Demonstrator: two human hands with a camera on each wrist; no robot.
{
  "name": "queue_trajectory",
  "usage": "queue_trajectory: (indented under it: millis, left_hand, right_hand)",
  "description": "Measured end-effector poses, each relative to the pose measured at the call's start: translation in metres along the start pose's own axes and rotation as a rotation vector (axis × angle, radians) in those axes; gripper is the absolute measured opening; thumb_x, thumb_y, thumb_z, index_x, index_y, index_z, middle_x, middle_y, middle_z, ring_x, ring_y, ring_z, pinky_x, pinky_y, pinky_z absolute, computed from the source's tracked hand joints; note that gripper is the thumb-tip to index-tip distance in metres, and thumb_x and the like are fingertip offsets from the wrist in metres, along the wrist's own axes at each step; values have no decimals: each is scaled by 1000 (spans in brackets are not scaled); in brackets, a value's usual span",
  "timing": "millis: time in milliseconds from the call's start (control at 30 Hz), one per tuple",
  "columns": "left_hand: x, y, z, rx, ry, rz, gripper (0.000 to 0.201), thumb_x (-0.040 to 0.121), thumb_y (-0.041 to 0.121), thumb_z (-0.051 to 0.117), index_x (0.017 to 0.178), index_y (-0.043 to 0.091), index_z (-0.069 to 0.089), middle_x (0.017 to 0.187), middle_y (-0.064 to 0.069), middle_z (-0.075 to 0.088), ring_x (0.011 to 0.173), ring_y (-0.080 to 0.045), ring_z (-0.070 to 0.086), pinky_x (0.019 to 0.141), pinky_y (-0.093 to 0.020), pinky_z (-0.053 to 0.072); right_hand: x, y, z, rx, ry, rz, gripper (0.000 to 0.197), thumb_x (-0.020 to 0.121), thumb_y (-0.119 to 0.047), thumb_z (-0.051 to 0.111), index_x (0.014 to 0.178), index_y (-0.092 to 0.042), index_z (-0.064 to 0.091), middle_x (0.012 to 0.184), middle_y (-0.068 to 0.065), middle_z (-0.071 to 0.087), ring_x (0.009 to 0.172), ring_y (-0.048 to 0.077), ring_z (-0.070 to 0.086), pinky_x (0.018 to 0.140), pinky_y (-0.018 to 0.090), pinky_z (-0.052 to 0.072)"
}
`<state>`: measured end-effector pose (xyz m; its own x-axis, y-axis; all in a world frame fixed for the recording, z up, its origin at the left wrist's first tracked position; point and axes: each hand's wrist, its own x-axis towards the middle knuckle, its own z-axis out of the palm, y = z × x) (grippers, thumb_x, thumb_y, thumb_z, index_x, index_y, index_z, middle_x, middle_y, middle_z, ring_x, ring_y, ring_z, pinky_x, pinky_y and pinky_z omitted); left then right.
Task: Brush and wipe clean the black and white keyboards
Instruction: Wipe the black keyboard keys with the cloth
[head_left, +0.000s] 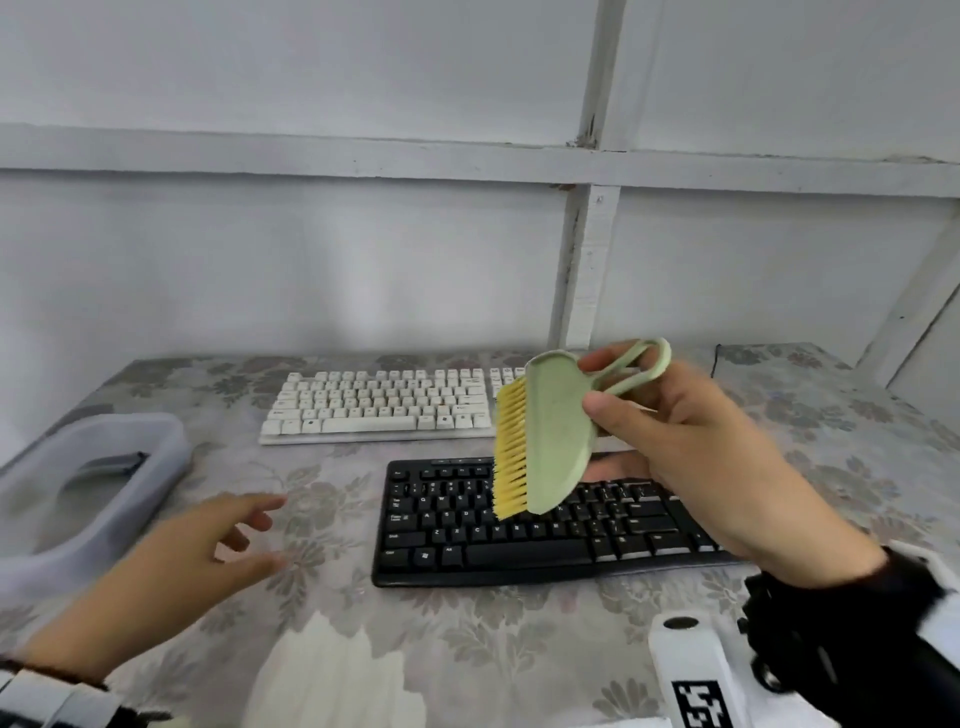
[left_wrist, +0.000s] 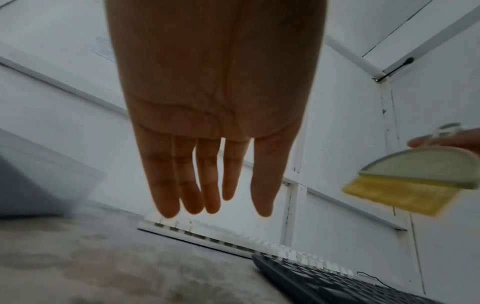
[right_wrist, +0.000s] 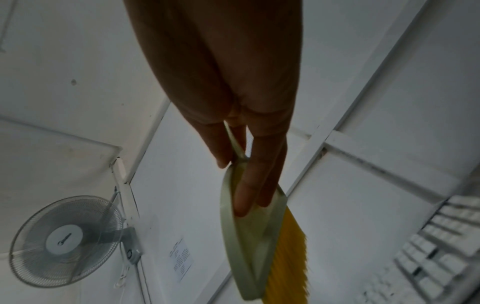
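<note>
Your right hand holds the pale green plastic brush with yellow bristles up in the air. Your thumb and fingers pinch it where the loop handle meets the flat green back. The bristles point to your left and hang over the left half of the flat black keyboard, not touching the keys. The brush's long edge runs from far to near, so it lies across the keyboard's long side, which runs left to right.

The black keyboard sits on the flowery grey tabletop, right under and in front of your right hand. That hand is the nearer one. I think the next move is to turn the bristles down and bring them onto the keys, then sweep along the rows.

The white keyboard with cream keys lies farther back, just behind the black one and a bit to the left. Its long side runs left to right too.

Your left hand is empty, with its fingers spread and loose. It floats over the tabletop to the left of the black keyboard, near its left edge but not on it.

The letters on the keys are too blurry to read. I see no brand name on the brush or the keyboards.
</note>
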<state>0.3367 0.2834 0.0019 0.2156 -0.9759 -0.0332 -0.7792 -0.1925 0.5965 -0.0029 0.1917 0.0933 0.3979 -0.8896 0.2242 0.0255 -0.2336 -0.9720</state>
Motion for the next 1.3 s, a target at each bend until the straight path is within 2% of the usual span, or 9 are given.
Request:
queue_trajectory:
  millis: [200,367,467,533,633,767,933,1133,1300]
  left_hand:
    - [-6,-42,-36,71,-12,98,39,77,41,67,104,60,46,111,28,52,97,8,52,80,-16,41]
    - [-9,-81,-74,161,27,134,47,65,62,53,105,78,33,117,41,31,106,4,38,88,-20,33]
    - [-10,-105,-91,160,82,117,46,69,62,61,105,71,36,119,34,33,111,2,32,95,-22,28]
    - [-10,-123,-101,176,112,83,54,72,49,68,108,61,29,122,19,35,112,-2,30,96,-22,26]
    - [-10,-150,-113,182,99,-1,63,70,48,70,111,60,24,130,9,34,117,-9,33,97,-25,27]
    - [-9,-177,-125,106,66,-89,105,33,98,43,123,46,28,123,12,35,111,-7,38,94,-27,35]
    - [-3,-194,-128,-17,30,-142,138,19,97,50,138,28,34,122,11,40,105,-8,50,86,-25,44]
    - [-6,-188,-135,-200,-46,-171,119,18,87,61,123,37,34,102,25,52,84,4,59,58,-12,47]
    - [-4,-196,-137,-224,-61,-195,105,29,79,68,121,38,37,104,21,56,85,2,62,60,-13,49]
  right_hand:
    - [37,-6,77,-95,-85,-114,14,86,2,61,96,-7,63,77,-11,64,73,11,63,67,32,60]
    - [73,-6,157,-297,-188,-232,15,85,-1,64,97,-10,66,87,2,65,71,5,61,70,27,58]
    - [96,2,210,-430,-244,-335,18,83,-5,67,95,-18,67,83,-14,62,66,-1,57,67,11,48]
    - [110,9,244,-513,-274,-396,20,83,-5,68,100,-15,69,88,-8,66,67,3,58,63,6,41]
    - [125,23,289,-608,-328,-496,23,84,-4,66,107,-9,69,98,10,70,78,16,61,69,19,43]
    - [136,35,336,-733,-446,-586,29,86,2,57,113,-5,67,105,19,67,93,32,62,76,34,42]
    - [143,48,377,-1049,-637,-676,36,89,-2,50,123,-10,60,111,17,62,98,33,60,77,37,43]
    - [142,73,401,-1222,-805,-746,29,92,-9,51,119,-14,61,103,8,63,96,28,60,74,32,44]
    - [143,88,403,-984,-829,-565,34,88,-2,53,119,-10,63,106,15,57,96,32,57,78,41,48]
